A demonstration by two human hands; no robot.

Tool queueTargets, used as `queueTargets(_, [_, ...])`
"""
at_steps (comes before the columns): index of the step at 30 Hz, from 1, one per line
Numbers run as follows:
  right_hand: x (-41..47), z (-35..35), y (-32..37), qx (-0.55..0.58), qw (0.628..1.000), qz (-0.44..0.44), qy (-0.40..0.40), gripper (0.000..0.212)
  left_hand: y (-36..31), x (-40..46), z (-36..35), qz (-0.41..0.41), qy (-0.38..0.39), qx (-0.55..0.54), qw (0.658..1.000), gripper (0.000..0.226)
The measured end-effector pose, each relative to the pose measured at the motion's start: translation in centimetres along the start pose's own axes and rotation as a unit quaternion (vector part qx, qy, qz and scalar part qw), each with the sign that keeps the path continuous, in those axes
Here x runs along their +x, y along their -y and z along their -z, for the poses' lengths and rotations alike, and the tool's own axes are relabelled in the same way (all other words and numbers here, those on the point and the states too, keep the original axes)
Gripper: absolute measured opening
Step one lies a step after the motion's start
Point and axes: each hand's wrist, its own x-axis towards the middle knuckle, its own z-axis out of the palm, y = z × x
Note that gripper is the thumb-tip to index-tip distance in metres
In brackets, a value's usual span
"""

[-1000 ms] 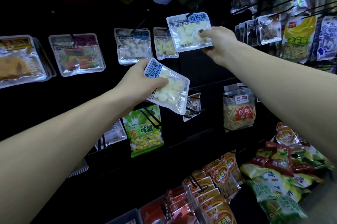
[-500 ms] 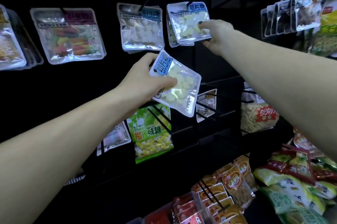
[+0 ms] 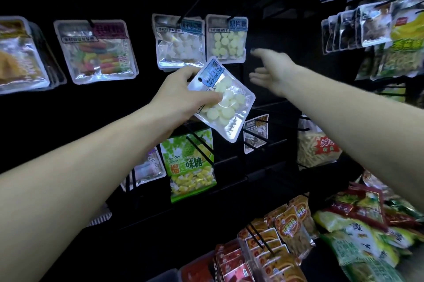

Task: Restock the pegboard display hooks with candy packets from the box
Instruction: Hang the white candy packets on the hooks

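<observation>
Left hand (image 3: 183, 96) gripping candy packet (image 3: 226, 104), right hand (image 3: 273, 70) empty, hung packet (image 3: 226, 38) above

held packet (image 3: 223, 103): see-through and silvery, pale yellow-white round candies inside, a blue label at its 11 o'clock corner
hanging packet (image 3: 226, 38): at 12 o'clock from the held one, clear with pale yellow round candies, blue label on top
white candy packet (image 3: 180, 41): clear, white lumps inside, blue label
rainbow packet (image 3: 97, 52): at 9 o'clock, clear with pink, orange and green sweets, purple label
green packet (image 3: 190, 162): at 6 o'clock, bright green with white letters and yellow bits
pegboard (image 3: 68, 121): black
orange packets (image 3: 284, 226): at 5 o'clock, orange and red
right hand (image 3: 271, 68): dark nail polish
</observation>
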Motion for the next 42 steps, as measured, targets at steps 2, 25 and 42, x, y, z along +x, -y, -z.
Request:
queueTargets(2, [-3.2, 0.9, 0.2, -0.024, 0.999, -0.007, 0.034, 0.057, -1.4, -0.7, 0.1, 0.005, 0.002, 0.001, 1.0, 0.039])
queueTargets(25, [-15.7, 7.1, 3.8, 0.006, 0.981, 0.047, 0.188, 0.027, -8.3, -3.5, -3.5, 0.056, -0.051, -0.138, 0.988, 0.034])
queueTargets(42, [-8.6, 7.7, 7.2, 0.092, 0.984, 0.117, 0.093, 0.023, -11.5, 5.0, -7.5, -0.045, -0.098, -0.106, 0.989, 0.035])
